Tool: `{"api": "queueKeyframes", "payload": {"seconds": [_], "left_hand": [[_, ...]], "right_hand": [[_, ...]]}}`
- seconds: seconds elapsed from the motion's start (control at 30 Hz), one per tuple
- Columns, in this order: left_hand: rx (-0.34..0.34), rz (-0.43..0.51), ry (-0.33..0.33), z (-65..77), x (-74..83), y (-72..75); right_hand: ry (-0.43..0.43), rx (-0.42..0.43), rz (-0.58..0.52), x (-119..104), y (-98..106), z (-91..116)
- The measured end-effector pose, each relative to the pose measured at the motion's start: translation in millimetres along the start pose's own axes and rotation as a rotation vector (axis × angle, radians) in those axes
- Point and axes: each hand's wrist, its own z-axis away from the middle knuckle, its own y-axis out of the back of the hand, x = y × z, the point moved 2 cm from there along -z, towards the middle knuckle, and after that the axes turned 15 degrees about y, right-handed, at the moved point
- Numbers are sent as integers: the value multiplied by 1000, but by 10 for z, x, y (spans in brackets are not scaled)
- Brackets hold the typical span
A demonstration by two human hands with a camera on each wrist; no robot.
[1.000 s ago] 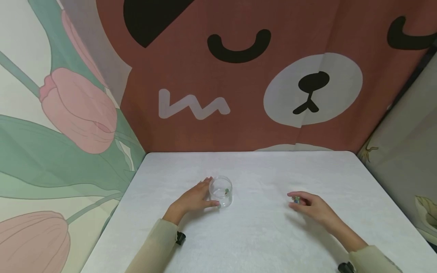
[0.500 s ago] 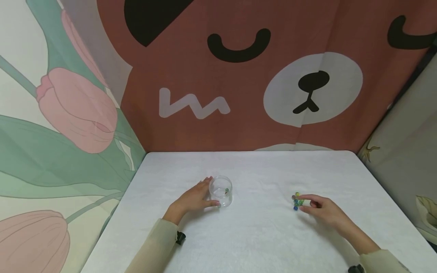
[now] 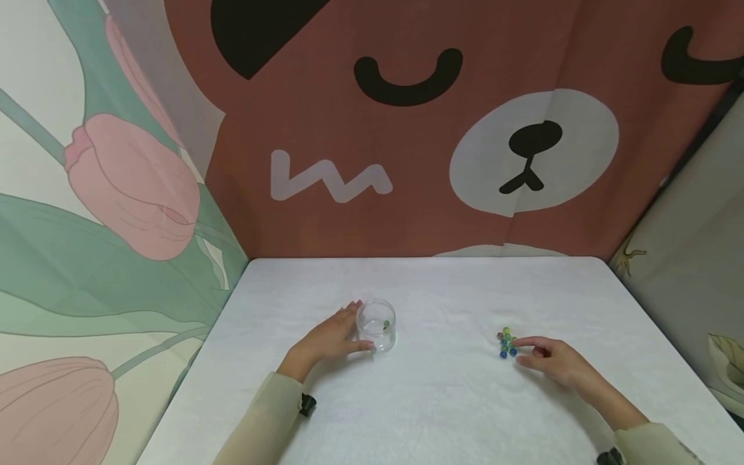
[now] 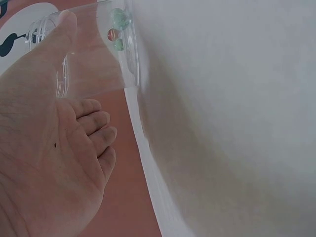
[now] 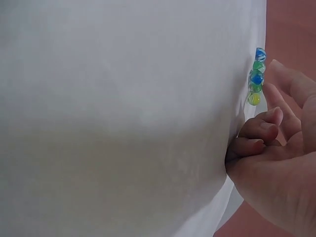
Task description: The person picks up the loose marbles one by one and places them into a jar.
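Observation:
On the left of the table a clear round jar [image 3: 380, 339] stands upright. In the left wrist view, green marbles and a red-and-white marble [image 4: 113, 34] lie at its bottom. My left hand [image 3: 328, 337] holds the jar from its left side, thumb in front and fingers reaching behind. To the right sits a cluster of several blue, green, yellow and brownish glass marbles [image 3: 504, 343], pressed close together. Beside its right edge is my right hand [image 3: 552, 361], thumb and index finger apart, the other fingers folded in. Whether the index fingertip touches a marble I cannot tell.
A white cloth covers the table [image 3: 430, 407]. Behind its far edge hangs a brown curtain [image 3: 325, 226] with a bear face. Flower-patterned cloth [image 3: 134, 194] hangs on the left, and a pale curtain [image 3: 692, 258] on the right.
My right hand has drawn back to the right from over the marbles, its thumb and index finger parting, so the cluster now shows. The left hand and jar stay in place.

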Motion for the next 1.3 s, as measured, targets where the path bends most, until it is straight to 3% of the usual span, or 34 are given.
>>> {"api": "queueKeyframes", "payload": {"seconds": [1.3], "left_hand": [[-10,-13,4,-12,-38,-22]], "right_hand": [[84,-3,169,8,-74,-75]]}}
